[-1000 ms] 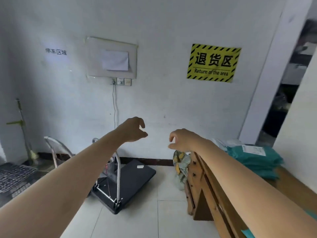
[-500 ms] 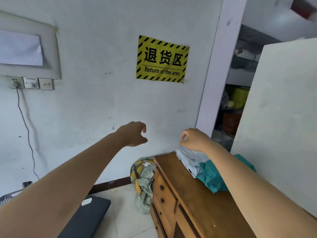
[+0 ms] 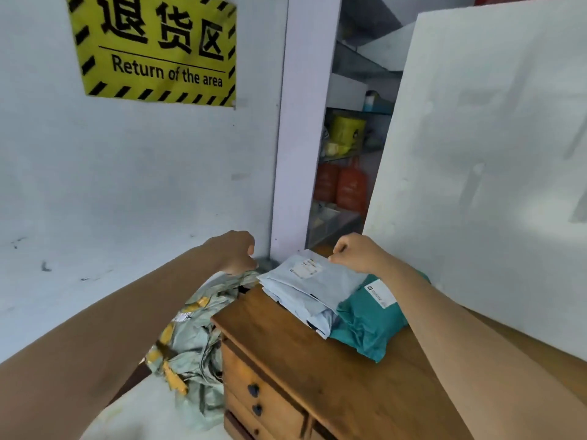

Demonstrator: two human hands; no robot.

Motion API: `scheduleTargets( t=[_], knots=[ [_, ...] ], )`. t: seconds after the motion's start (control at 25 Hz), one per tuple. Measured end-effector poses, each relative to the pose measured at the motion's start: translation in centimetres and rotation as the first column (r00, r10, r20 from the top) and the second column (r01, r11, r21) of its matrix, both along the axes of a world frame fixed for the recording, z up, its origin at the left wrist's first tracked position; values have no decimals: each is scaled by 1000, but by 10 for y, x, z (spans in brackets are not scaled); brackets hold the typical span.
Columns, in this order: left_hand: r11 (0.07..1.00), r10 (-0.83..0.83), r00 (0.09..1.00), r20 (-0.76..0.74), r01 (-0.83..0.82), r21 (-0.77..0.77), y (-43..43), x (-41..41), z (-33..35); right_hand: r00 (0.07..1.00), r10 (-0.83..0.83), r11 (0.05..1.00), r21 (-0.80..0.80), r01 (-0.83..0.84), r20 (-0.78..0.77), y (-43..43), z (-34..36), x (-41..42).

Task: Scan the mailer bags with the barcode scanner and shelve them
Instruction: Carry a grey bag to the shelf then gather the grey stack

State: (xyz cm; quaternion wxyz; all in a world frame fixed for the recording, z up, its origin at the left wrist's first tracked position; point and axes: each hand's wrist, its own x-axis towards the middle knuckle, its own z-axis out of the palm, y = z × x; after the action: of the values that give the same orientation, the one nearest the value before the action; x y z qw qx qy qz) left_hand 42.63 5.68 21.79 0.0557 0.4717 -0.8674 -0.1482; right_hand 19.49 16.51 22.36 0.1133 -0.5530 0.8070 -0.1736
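Note:
A stack of pale grey-blue mailer bags (image 3: pixel 314 287) with a white label lies at the far end of a wooden cabinet (image 3: pixel 301 360). A teal mailer bag (image 3: pixel 365 325) with its own label lies against them on the right. My right hand (image 3: pixel 355 252) is loosely curled, its fingertips at the far edge of the top pale bag; a grip on it cannot be made out. Left of the cabinet's far corner, my left hand (image 3: pixel 236 252) hangs in the air, curled with nothing in it. No barcode scanner is in view.
A crumpled grey-green sack with yellow tape (image 3: pixel 190 344) lies on the floor left of the cabinet. A yellow "Return of the area" sign (image 3: pixel 155 49) hangs on the wall. Shelves with orange and yellow items (image 3: pixel 346 173) show through a gap. A white panel (image 3: pixel 492 154) stands on the right.
The view has swung right and closer to the cabinet; the cart and socket have left the view. My right hand has come down onto the far edge of the pale bags. Both hands stay curled.

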Motion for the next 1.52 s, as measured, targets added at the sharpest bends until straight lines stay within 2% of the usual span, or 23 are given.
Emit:
scheduleTargets(
  t=[0.08, 0.2, 0.32, 0.36, 0.44, 0.52, 0.64, 0.72, 0.8, 0.84, 1.0, 1.04, 1.12, 1.16, 1.24, 1.36, 1.44, 1.52],
  knots=[
    [997, -34, 996, -78, 39, 67, -48, -24, 2, 996, -80, 996, 38, 79, 32, -23, -10, -12],
    [969, 14, 948, -318, 66, 238, -115, -71, -14, 987, -143, 987, 84, 137, 71, -64, -30, -38],
    [980, -78, 948, -309, 130, 151, -173, -129, -57, 953, -263, 965, 43, 260, 150, -110, -58, -74],
    [979, -109, 950, -293, 154, 135, -188, -145, -73, 927, -312, 950, 83, 301, 207, -125, -70, -88],
    [970, -154, 944, -292, 201, 140, -220, -174, -94, 814, -441, 896, 233, 378, 378, -147, -97, -111],
    [962, -174, 954, -244, 217, 163, -250, -196, -115, 606, -587, 809, 372, 455, 537, -163, -127, -127],
    [941, -134, 970, -204, 189, 281, -299, -222, -155, 334, -726, 659, 467, 590, 602, -183, -163, -149],
    [898, -39, 977, -207, 125, 422, -332, -239, -191, 196, -769, 579, 533, 617, 609, -194, -183, -158],
    [834, 116, 969, -217, 24, 551, -343, -253, -218, 150, -811, 521, 582, 624, 565, -203, -203, -161],
    [788, 133, 973, -190, 13, 615, -343, -262, -222, 121, -826, 483, 580, 655, 551, -209, -212, -163],
    [735, 58, 998, -3, -41, 677, -342, -293, -248, -40, -805, 382, 569, 729, 592, -228, -252, -168],
    [703, 39, 999, 14, -37, 710, -342, -295, -257, -59, -806, 339, 542, 769, 589, -231, -260, -166],
    [611, 38, 999, -6, -18, 792, -349, -298, -284, -23, -851, 276, 484, 831, 525, -232, -273, -158],
    [595, 11, 1000, 0, -6, 804, -354, -300, -303, 8, -871, 263, 453, 852, 492, -234, -280, -153],
    [630, -70, 997, -20, 59, 774, -356, -301, -333, 31, -875, 271, 436, 858, 484, -237, -287, -145],
    [557, 145, 958, -246, 126, 821, -353, -293, -312, -99, -764, 292, 478, 829, 638, -241, -285, -144],
    [476, 274, 929, -250, 95, 874, -369, -283, -301, -101, -717, 370, 500, 783, 690, -243, -279, -143],
    [337, 324, 923, -207, 92, 937, -391, -272, -298, -104, -702, 414, 522, 746, 705, -249, -280, -139]
  ],
)
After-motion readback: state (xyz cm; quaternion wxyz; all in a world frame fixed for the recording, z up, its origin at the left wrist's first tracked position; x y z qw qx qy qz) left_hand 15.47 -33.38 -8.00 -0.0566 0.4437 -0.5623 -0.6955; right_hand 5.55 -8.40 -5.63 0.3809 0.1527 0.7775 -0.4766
